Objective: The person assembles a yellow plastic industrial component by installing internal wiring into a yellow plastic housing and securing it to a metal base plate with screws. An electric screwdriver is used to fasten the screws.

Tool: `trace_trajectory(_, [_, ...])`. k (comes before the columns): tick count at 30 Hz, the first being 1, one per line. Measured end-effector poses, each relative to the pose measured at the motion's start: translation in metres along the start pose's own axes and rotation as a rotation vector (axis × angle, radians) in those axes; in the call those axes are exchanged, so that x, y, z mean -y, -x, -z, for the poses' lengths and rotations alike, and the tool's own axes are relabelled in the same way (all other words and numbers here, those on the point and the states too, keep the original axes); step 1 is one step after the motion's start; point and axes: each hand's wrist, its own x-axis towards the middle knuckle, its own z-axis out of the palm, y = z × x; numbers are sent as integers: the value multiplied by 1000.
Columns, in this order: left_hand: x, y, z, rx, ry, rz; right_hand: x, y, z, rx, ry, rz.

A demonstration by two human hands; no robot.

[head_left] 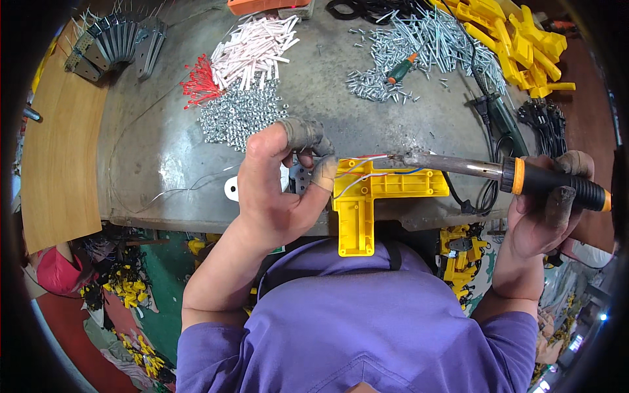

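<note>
I count one yellow plastic housing [367, 196] pinched at my left fingers [324, 171], and one soldering iron [498, 171] gripped by my right fingers [562, 200]. Beyond my left fingers lie three heaps too many to count singly: one of white tubes [252, 52], one of red-tipped pins [198, 83], one of small silver nuts [239, 114]. Farther out to the left is one fan of grey metal brackets [114, 46]. Beyond the iron sit one heap of long screws [419, 46], one green-handled screwdriver [401, 70] and one pile of yellow parts [517, 46].
</note>
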Motion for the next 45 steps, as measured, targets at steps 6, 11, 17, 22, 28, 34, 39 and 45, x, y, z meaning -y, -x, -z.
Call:
trace_trajectory(6, [1, -2, 1, 6, 2, -43, -4, 1, 4, -42, 9, 35])
trace_trajectory(11, [3, 1, -1, -1, 29, -13, -7, 4, 1, -84, 40, 62])
trace_trajectory(17, [5, -1, -2, 34, 31, -56, -4, 3, 4, -19, -15, 34])
trace_trajectory(22, [3, 1, -2, 8, 22, -47, -3, -1, 4, -48, 11, 84])
trace_trajectory(28, [6, 2, -3, 5, 29, -43, -5, 6, -2, -57, 33, 47])
trace_trajectory(34, [-1, -1, -3, 41, 44, -34, 4, 3, 5, -136, 35, 88])
trace_trajectory(39, [7, 3, -3, -12, 27, -78, -8, 8, 4, -112, 28, 17])
trace_trajectory(45, [4, 0, -2, 81, 137, -116, -2, 10, 1, -168, 88, 127])
